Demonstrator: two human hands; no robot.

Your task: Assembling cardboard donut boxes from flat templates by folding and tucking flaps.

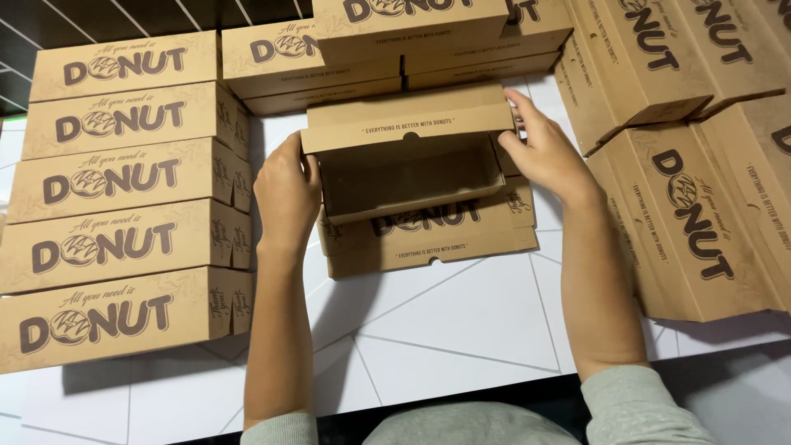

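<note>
A brown cardboard box [412,177], long and shallow, lies open in front of me on the white table [461,321]. Its inside faces me and its printed lid flap [428,235] hangs down toward me. My left hand [286,189] grips the box's left end. My right hand [544,152] holds the right end, fingers up along the top back flap [408,124].
A stack of several closed brown boxes [124,202] stands at the left. More closed boxes [412,41] are piled behind the open one. Several others [700,198] lean and lie at the right. Bare white table lies between my forearms.
</note>
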